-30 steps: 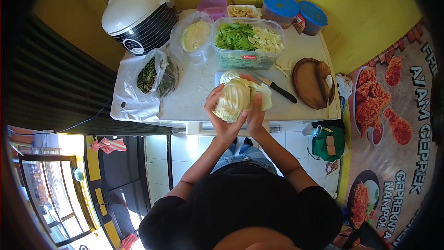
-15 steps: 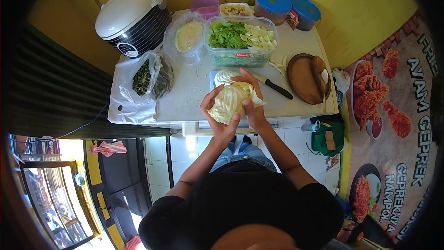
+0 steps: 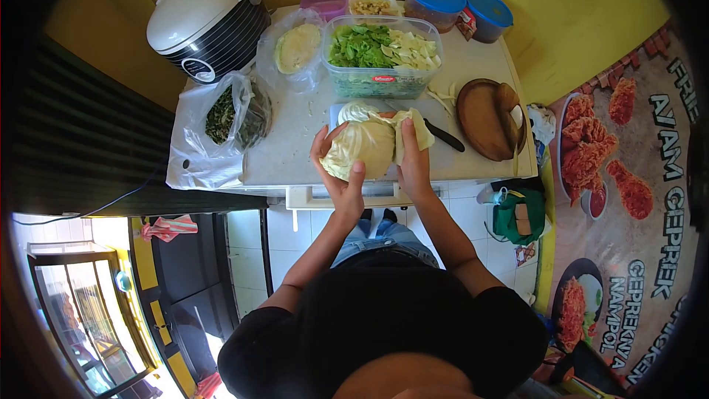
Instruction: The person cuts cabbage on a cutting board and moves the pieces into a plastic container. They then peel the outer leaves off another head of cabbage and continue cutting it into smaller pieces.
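Directly below us, our two hands hold a pale green cabbage [image 3: 360, 151] just above the near edge of the white bench [image 3: 295, 151]. Our left hand [image 3: 336, 177] cups the head from underneath and from its left side, thumb pressed against the front. Our right hand [image 3: 413, 159] grips the right side, fingers pinching a loose outer leaf [image 3: 419, 129] that stands away from the head. Just behind the cabbage lies another piece of cabbage [image 3: 358, 111], and to the right of it a black-handled knife [image 3: 443, 135] rests flat on the bench. Further back stands a clear plastic tub [image 3: 382, 55] of green leaves and pale cut pieces. To its left sits a bagged half cabbage [image 3: 297, 48], then a bag of dark greens [image 3: 235, 114], with a white rice cooker [image 3: 207, 18] in the far left corner. A round wooden dish [image 3: 489, 118] sits at the right, and two blue-lidded containers [image 3: 458, 4] stand against the yellow wall.
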A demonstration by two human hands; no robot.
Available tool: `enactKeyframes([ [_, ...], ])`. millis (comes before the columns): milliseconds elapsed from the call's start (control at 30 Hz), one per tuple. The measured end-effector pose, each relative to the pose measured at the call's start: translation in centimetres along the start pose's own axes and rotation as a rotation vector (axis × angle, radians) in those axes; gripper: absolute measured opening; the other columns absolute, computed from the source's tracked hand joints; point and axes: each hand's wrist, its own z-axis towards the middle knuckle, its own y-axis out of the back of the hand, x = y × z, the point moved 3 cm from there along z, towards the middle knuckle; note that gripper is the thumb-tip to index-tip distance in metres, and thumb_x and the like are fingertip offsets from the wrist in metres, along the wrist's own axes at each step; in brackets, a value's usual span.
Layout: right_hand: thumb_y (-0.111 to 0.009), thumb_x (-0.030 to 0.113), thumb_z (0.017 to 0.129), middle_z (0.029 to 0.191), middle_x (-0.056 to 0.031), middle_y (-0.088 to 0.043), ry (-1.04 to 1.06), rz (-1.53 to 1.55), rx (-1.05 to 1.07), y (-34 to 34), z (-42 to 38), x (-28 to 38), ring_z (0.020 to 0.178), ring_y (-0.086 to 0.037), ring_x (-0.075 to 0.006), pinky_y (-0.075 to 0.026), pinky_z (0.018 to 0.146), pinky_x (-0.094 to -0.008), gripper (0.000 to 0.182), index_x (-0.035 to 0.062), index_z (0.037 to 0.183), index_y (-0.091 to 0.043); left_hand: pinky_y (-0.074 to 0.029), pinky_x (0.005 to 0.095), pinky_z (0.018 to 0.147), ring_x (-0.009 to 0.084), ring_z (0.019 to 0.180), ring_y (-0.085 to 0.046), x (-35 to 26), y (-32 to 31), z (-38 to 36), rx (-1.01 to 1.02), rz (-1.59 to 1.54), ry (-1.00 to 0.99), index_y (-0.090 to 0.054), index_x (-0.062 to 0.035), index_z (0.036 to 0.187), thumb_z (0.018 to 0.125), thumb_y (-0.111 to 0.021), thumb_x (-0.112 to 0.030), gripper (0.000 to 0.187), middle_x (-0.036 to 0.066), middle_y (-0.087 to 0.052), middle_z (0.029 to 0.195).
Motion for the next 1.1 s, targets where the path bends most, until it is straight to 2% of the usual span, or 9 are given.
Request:
enactKeyframes([
  [333, -0.043, 0.034, 0.103, 0.105, -0.0069, -0.062, -0.15, 0.191, -0.063, 0.4, 0.7, 0.1, 0.105, -0.057, -0.0151, -0.045, 0.095, -0.0298, 0.037, 0.0022, 0.117, -0.055, -0.044, 0.0324, 0.096, 0.0212, 0.114, -0.052, -0.1, 1.1, 0.6, -0.125, -0.208, 0.41, -0.031, -0.0066, 0.142, 0.097, -0.052, -0.025, 0.053, 0.014, -0.046, 0.128],
  [433, -0.055, 0.03, 0.098, 0.115, -0.0083, -0.058, -0.038, -0.23, 0.153, -0.5, 0.1, 0.6, 0.112, -0.053, -0.0153, -0.044, 0.097, -0.0298, 0.037, 0.0039, 0.124, -0.049, -0.044, 0.0342, 0.096, 0.0215, 0.114, -0.052, 0.3, 1.4, 0.6, -0.144, -0.241, 0.465, -0.031, -0.0064, 0.142, 0.098, -0.051, -0.026, 0.052, 0.014, -0.046, 0.128],
  [500, -0.068, 0.022, 0.09, 0.127, -0.0088, -0.05, 0.181, -0.327, 0.396, -2.3, -0.6, 1.4, 0.118, -0.049, -0.0162, -0.042, 0.099, -0.0302, 0.056, 0.0052, 0.134, -0.039, -0.043, 0.0368, 0.099, 0.0224, 0.117, -0.051, 0.8, 1.8, 0.4, -0.131, -0.166, 0.331, -0.031, -0.0065, 0.142, 0.097, -0.051, -0.026, 0.052, 0.014, -0.045, 0.13],
  [533, -0.076, 0.016, 0.082, 0.134, -0.0103, -0.044, 0.05, -0.234, 0.411, -2.0, -0.6, 0.9, 0.123, -0.045, -0.0191, -0.041, 0.101, -0.0316, 0.08, 0.0059, 0.144, -0.026, -0.043, 0.0368, 0.099, 0.0224, 0.117, -0.051, 0.7, 1.7, 0.3, -0.131, -0.166, 0.331, -0.031, -0.0065, 0.142, 0.097, -0.051, -0.026, 0.052, 0.014, -0.045, 0.13],
  [633, -0.072, 0.02, 0.086, 0.137, -0.0118, -0.043, 0.046, -0.207, 0.464, -2.1, -1.3, 0.5, 0.125, -0.043, -0.0201, -0.037, 0.105, -0.0328, 0.082, 0.0049, 0.148, -0.021, -0.034, 0.0395, 0.107, 0.0249, 0.124, -0.044, 0.2, 1.4, -0.2, -0.256, -0.176, 0.205, -0.026, -0.0029, 0.141, 0.094, -0.057, -0.02, 0.059, 0.017, -0.045, 0.132],
  [767, -0.065, 0.028, 0.092, 0.139, -0.0126, -0.041, 0.134, -0.172, 0.442, -2.8, -3.2, -0.6, 0.127, -0.042, -0.0209, -0.033, 0.108, -0.0339, 0.077, 0.0028, 0.149, -0.02, -0.031, 0.0437, 0.108, 0.031, 0.127, -0.042, -0.1, 1.2, -0.6, -0.229, -0.115, -0.016, -0.021, -0.0012, 0.14, 0.091, -0.06, -0.028, 0.068, 0.02, -0.042, 0.133],
  [867, -0.039, 0.051, 0.099, 0.131, -0.0112, -0.048, 0.186, 0.03, 0.102, -2.5, -3.6, -1.9, 0.121, -0.046, -0.0197, -0.035, 0.105, -0.0327, 0.064, 0.0002, 0.138, -0.038, -0.031, 0.0462, 0.107, 0.0339, 0.126, -0.042, 0.2, 1.0, -0.9, -0.114, -0.056, -0.158, -0.019, -0.0011, 0.14, 0.088, -0.063, -0.034, 0.075, 0.022, -0.042, 0.132],
  [1033, -0.04, 0.048, 0.1, 0.104, -0.0056, -0.058, 0.238, 0.26, 0.129, -1.6, -2.4, -0.9, 0.097, -0.054, -0.0144, -0.043, 0.087, -0.0292, 0.046, 0.0042, 0.111, -0.052, -0.033, 0.0473, 0.104, 0.0354, 0.12, -0.046, 0.5, 0.6, -1.7, 0.034, -0.031, -0.309, -0.016, -0.002, 0.138, 0.084, -0.067, -0.042, 0.084, 0.026, -0.045, 0.127],
  [1100, -0.045, 0.044, 0.099, 0.104, -0.0041, -0.058, 0.344, -0.095, 0.107, -1.4, -2.1, 0.0, 0.096, -0.053, -0.0124, -0.043, 0.085, -0.027, 0.042, 0.005, 0.113, -0.053, -0.036, 0.0456, 0.102, 0.0336, 0.118, -0.047, 0.5, 0.9, -1.5, -0.005, 0.05, -0.26, -0.016, -0.0027, 0.14, 0.085, -0.061, -0.053, 0.087, 0.026, -0.045, 0.129],
])
